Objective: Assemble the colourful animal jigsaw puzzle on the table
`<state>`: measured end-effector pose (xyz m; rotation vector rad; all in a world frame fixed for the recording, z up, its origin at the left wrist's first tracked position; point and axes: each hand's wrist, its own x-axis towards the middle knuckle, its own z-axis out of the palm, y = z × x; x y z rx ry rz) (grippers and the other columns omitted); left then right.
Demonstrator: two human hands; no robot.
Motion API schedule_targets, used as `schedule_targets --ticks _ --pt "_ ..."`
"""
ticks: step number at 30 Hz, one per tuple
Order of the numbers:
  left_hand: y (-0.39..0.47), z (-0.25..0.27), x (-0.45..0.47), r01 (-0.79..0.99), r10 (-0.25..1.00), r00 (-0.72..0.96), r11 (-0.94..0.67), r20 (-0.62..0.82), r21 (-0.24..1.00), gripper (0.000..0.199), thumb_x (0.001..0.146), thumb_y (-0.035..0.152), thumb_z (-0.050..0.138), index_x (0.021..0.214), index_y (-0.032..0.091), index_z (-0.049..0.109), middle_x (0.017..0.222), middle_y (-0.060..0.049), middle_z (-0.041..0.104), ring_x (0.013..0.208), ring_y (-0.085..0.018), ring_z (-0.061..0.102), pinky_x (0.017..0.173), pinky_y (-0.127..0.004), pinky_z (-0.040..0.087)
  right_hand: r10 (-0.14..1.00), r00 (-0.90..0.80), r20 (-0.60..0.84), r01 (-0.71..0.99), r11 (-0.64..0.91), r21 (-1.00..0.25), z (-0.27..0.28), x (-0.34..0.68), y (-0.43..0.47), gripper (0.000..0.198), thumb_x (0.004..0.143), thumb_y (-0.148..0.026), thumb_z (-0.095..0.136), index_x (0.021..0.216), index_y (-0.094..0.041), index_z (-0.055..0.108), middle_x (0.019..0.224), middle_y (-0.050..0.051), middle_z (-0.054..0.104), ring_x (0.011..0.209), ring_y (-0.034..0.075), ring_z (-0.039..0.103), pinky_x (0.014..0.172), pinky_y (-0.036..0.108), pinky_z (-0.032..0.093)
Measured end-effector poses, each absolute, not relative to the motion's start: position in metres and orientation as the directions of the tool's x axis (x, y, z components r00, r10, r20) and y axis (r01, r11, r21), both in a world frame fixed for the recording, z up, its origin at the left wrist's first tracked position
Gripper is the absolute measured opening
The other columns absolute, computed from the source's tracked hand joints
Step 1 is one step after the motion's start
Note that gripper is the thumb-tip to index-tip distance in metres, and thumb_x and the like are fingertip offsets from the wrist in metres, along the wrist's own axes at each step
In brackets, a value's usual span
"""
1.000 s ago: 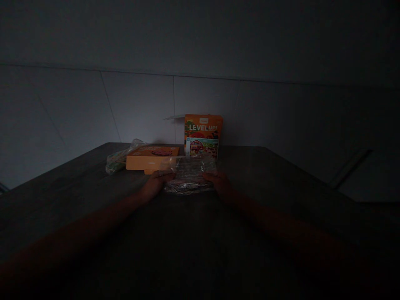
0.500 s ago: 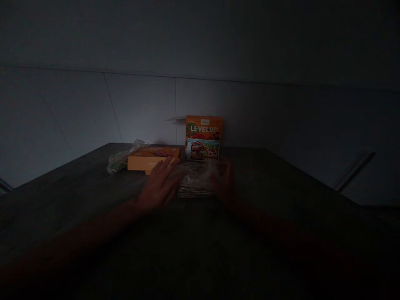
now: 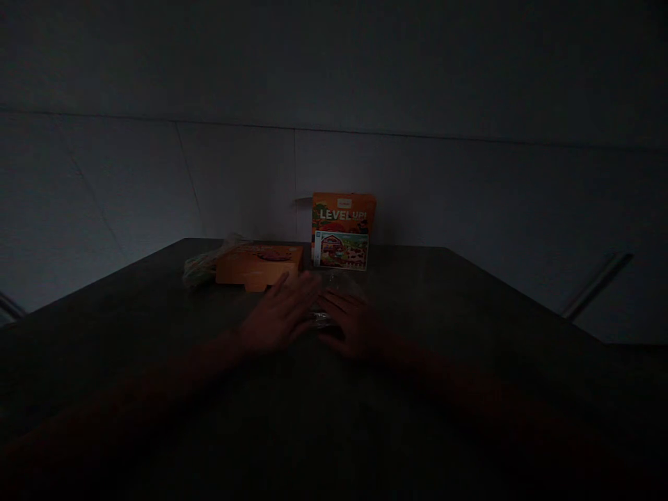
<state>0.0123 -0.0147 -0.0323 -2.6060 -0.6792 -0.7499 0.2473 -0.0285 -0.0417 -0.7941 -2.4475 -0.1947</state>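
A clear plastic bag (image 3: 334, 280) lies on the table, largely covered by both hands; its contents are too dark to make out. My left hand (image 3: 279, 313) rests over its left part, fingers stretched out. Over the right part is my right hand (image 3: 352, 320), its fingers extended flat and nearly meeting the left ones. Just beyond my left hand lies an orange box (image 3: 258, 268) with a tab at its front. Behind the bag stands an orange "LEVEL UP!" box (image 3: 343, 209), with a picture card (image 3: 342, 252) of a barn and farm leaning on it.
Another clear plastic bag (image 3: 201, 270), holding something I cannot make out, sits left of the lying orange box. The dark table (image 3: 443, 299) ends at a pale wall (image 3: 234, 181). The whole scene is dim.
Both hands have moved inward over the plastic bag, from its sides to nearly touching. The bag looks flatter and more covered. The scene has grown darker.
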Motion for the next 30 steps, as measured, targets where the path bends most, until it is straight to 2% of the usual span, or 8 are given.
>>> schedule_targets --ticks 2,5,8,11,15,23,26,30 --pt "-0.013 -0.036 0.012 0.492 0.404 0.786 -0.867 0.468 -0.079 0.067 0.093 0.037 0.057 0.151 0.016 0.03 0.151 -0.017 0.041 0.141 -0.031 0.036 0.117 -0.051 0.024 0.542 -0.66 0.521 0.605 0.794 -0.06 -0.045 0.249 -0.025 0.068 0.085 -0.042 0.06 0.142 -0.007 0.044 0.144 0.021 0.049 0.133 0.032 0.046 0.109 0.048 0.039" --pt "-0.005 -0.041 0.008 0.582 0.592 0.691 -0.796 0.416 0.166 0.065 0.086 0.036 0.063 0.144 0.015 0.043 0.142 -0.017 0.053 0.127 -0.032 0.053 0.106 -0.044 0.043 0.607 -0.614 0.505 0.653 0.749 -0.107 -0.047 0.25 -0.021 0.068 0.084 -0.036 0.061 0.144 -0.01 0.042 0.141 0.019 0.052 0.126 0.032 0.052 0.105 0.048 0.043" --pt "0.003 -0.043 0.002 0.615 0.697 0.617 -0.717 0.367 0.327 0.054 0.082 0.032 0.066 0.133 0.02 0.056 0.129 -0.012 0.064 0.114 -0.03 0.063 0.099 -0.039 0.049 0.699 -0.554 0.452 0.72 0.675 -0.162 -0.045 0.251 -0.018 0.064 0.083 -0.036 0.064 0.14 -0.013 0.047 0.133 0.017 0.059 0.114 0.033 0.06 0.096 0.047 0.048" --pt "0.007 -0.041 -0.001 0.61 0.696 0.635 -0.718 0.334 0.336 0.048 0.082 0.028 0.064 0.13 0.021 0.057 0.128 -0.01 0.064 0.114 -0.028 0.063 0.098 -0.038 0.049 0.767 -0.52 0.376 0.769 0.612 -0.183 -0.043 0.252 -0.017 0.062 0.082 -0.041 0.066 0.136 -0.014 0.051 0.129 0.015 0.062 0.108 0.033 0.063 0.091 0.046 0.05" --pt "0.007 -0.04 -0.001 0.638 0.701 0.647 -0.713 0.299 0.291 0.046 0.084 0.021 0.061 0.13 0.021 0.055 0.13 -0.009 0.062 0.117 -0.026 0.061 0.1 -0.037 0.047 0.794 -0.517 0.321 0.79 0.586 -0.177 -0.039 0.254 -0.015 0.057 0.085 -0.042 0.064 0.133 -0.014 0.053 0.125 0.015 0.064 0.107 0.031 0.063 0.091 0.042 0.049" --pt "0.006 -0.039 -0.001 0.667 0.742 0.613 -0.67 0.27 0.326 0.04 0.086 0.029 0.06 0.125 0.021 0.059 0.123 -0.009 0.066 0.108 -0.028 0.065 0.093 -0.037 0.05 0.812 -0.513 0.28 0.81 0.566 -0.157 -0.035 0.255 -0.011 0.049 0.087 -0.036 0.063 0.132 -0.017 0.054 0.125 0.013 0.065 0.105 0.029 0.064 0.088 0.039 0.049" --pt "0.006 -0.042 0.0 0.664 0.749 0.596 -0.663 0.291 0.346 0.041 0.087 0.033 0.06 0.126 0.022 0.059 0.126 -0.009 0.065 0.112 -0.027 0.063 0.096 -0.036 0.048 0.786 -0.501 0.363 0.79 0.586 -0.178 -0.04 0.255 -0.012 0.05 0.085 -0.034 0.066 0.13 -0.015 0.055 0.123 0.013 0.065 0.107 0.029 0.061 0.092 0.042 0.047" --pt "0.009 -0.047 0.0 0.688 0.789 0.514 -0.614 0.338 0.387 0.044 0.086 0.04 0.061 0.126 0.02 0.06 0.124 -0.01 0.066 0.111 -0.028 0.063 0.094 -0.037 0.049 0.718 -0.403 0.567 0.77 0.601 -0.214 -0.048 0.257 -0.009 0.054 0.079 -0.038 0.071 0.126 -0.015 0.057 0.122 0.014 0.063 0.113 0.031 0.054 0.098 0.047 0.043"
